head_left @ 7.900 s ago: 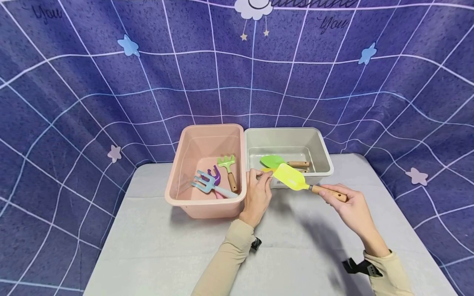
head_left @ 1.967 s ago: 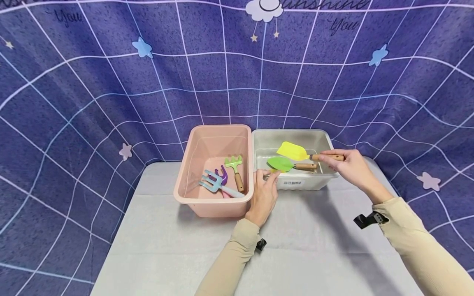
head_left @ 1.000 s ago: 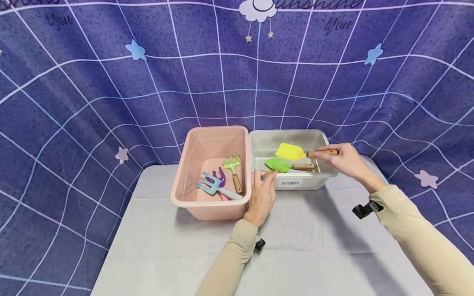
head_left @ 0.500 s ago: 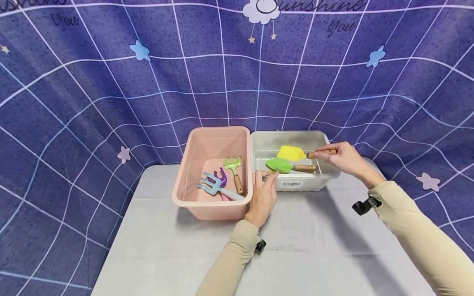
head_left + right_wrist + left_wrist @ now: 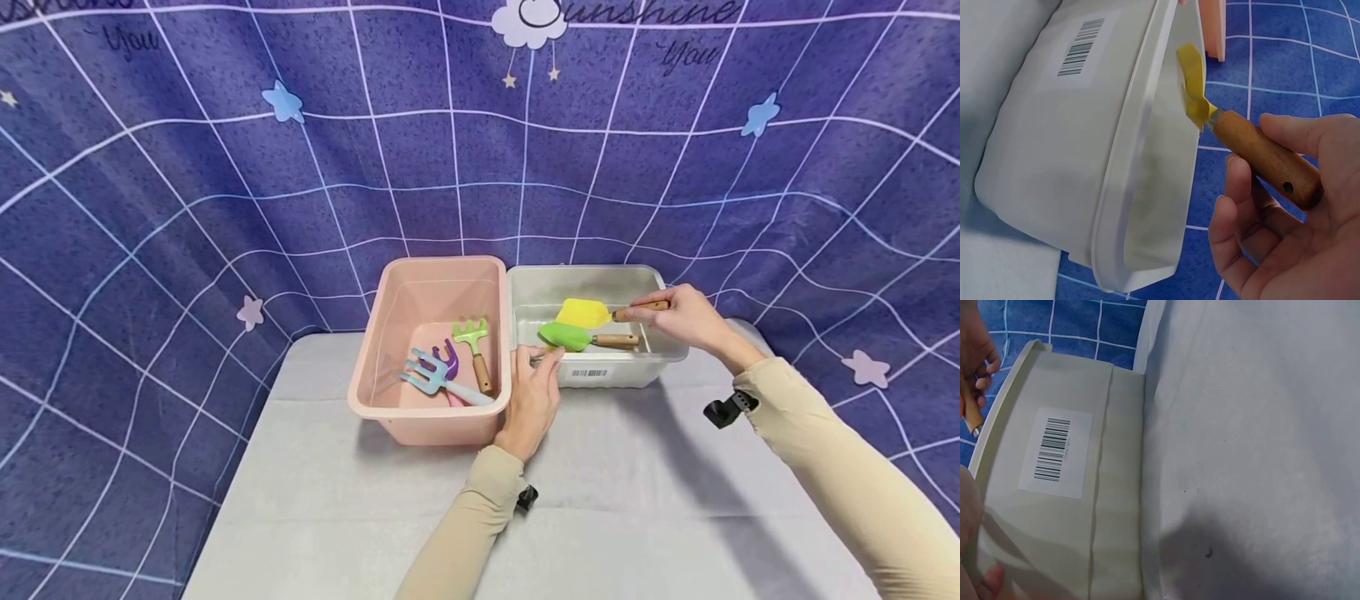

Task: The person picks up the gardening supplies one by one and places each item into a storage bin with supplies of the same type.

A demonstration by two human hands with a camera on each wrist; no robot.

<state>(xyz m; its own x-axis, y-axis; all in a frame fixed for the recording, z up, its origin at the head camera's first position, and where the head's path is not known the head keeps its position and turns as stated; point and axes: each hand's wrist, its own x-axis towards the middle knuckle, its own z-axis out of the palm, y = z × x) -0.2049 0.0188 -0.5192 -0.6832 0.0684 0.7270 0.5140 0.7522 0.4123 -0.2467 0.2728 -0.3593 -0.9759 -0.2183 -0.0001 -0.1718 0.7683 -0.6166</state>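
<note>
My right hand (image 5: pixel 678 315) grips the wooden handle (image 5: pixel 1266 157) of a yellow trowel (image 5: pixel 583 312), holding it over the inside of the grey bin (image 5: pixel 660 354). The trowel's blade (image 5: pixel 1192 84) hangs just inside the grey bin's rim (image 5: pixel 1141 144). A green trowel (image 5: pixel 570 335) lies in the grey bin under it. My left hand (image 5: pixel 531 392) holds the near left corner of the grey bin, thumb and fingers curled on the rim beside the pink bin (image 5: pixel 420 417). The grey bin's barcode label (image 5: pixel 1054 452) fills the left wrist view.
The pink bin holds a green rake (image 5: pixel 471 342), a blue fork (image 5: pixel 429 375) and a purple tool (image 5: pixel 450 357). Both bins stand at the back of a grey-clothed table (image 5: pixel 360 517), against a purple grid backdrop (image 5: pixel 187 183).
My right hand has carried the yellow trowel from in front of the grey bin to inside it, then lowered it slightly leftward over the green trowel. The left hand has stayed put.
</note>
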